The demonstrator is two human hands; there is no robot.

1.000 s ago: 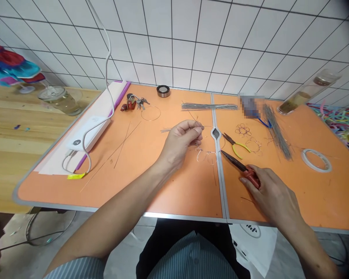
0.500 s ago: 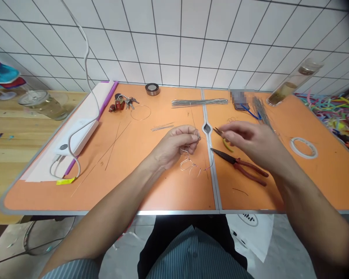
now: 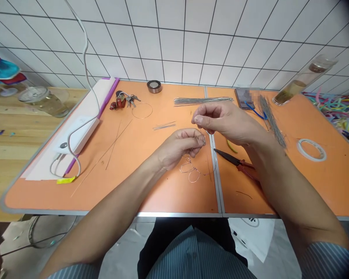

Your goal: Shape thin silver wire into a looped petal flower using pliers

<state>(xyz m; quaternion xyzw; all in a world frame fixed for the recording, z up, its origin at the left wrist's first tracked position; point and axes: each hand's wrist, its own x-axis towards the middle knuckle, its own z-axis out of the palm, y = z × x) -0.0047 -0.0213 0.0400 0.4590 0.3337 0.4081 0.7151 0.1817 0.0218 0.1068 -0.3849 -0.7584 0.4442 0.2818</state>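
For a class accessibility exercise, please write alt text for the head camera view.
A person's left hand pinches thin bent wire with loops hanging below it, while the right hand hovers just above, over an orange table. Red-handled pliers lie nearby, with a bundle of straight wires and a roll of tape beyond.

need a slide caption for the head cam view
Head-camera view: left hand pinching looped wire over an orange table, right hand just above it, red-handled pliers nearby

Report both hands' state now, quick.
Left hand: closed, holding the bent wire.
Right hand: fingers pinched together, can't tell if holding anything.
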